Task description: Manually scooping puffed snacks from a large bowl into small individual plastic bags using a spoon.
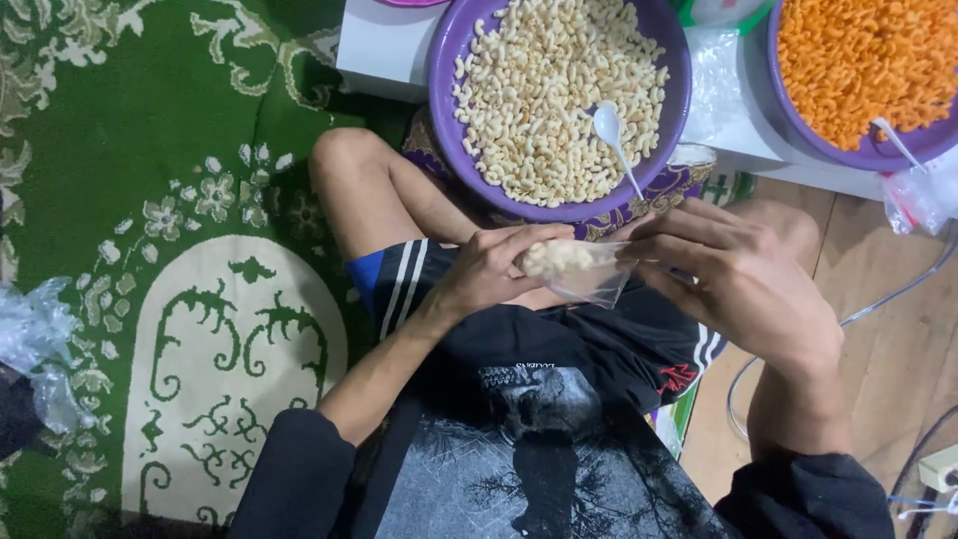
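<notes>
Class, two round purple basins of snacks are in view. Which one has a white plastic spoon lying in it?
The purple plastic basin of pale curled crackers, directly above the hands; its white plastic spoon rests inside. The other basin holds orange crackers.

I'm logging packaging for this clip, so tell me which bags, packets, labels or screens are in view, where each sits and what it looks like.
Small clear plastic bag: held between left hand and right hand, partly filled with pale puffed snacks.
Crumpled clear plastic: left edge, on the green carpet.
Clear plastic sheet: between the purple basin and the orange-snack basin.
Small clear bag: right edge, below the orange-snack basin.
No labels or screens visible.
</notes>
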